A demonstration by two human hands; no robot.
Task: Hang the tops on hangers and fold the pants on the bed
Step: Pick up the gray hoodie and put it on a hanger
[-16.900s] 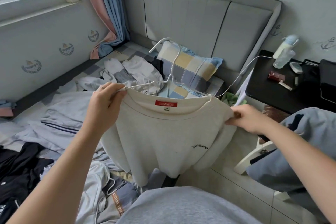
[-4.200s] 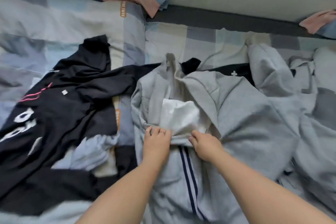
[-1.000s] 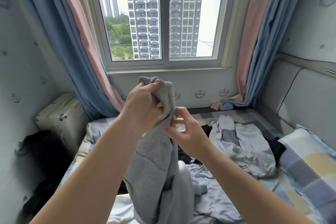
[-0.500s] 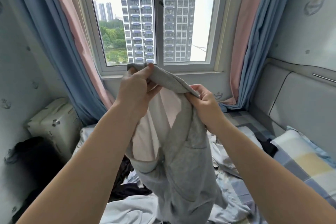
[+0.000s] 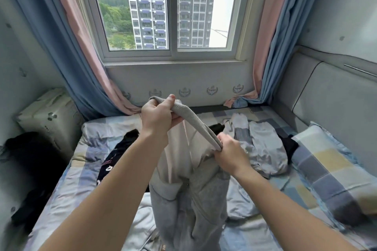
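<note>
You hold the grey pants (image 5: 189,199) up by the waistband, left hand (image 5: 158,117) and right hand (image 5: 229,155) both gripping; next, likely lay them flat on the bed (image 5: 265,199).

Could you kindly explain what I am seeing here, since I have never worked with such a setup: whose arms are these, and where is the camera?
There is no machine: these are a person's two bare arms, filmed by one wide-angle camera worn on the head, looking forward and down. The left hand grips one end of the waistband of grey sweatpants, the right hand pinches the other end, so they hang over the bed. On the bed lie a black garment, a light grey garment and a checked pillow.
</note>
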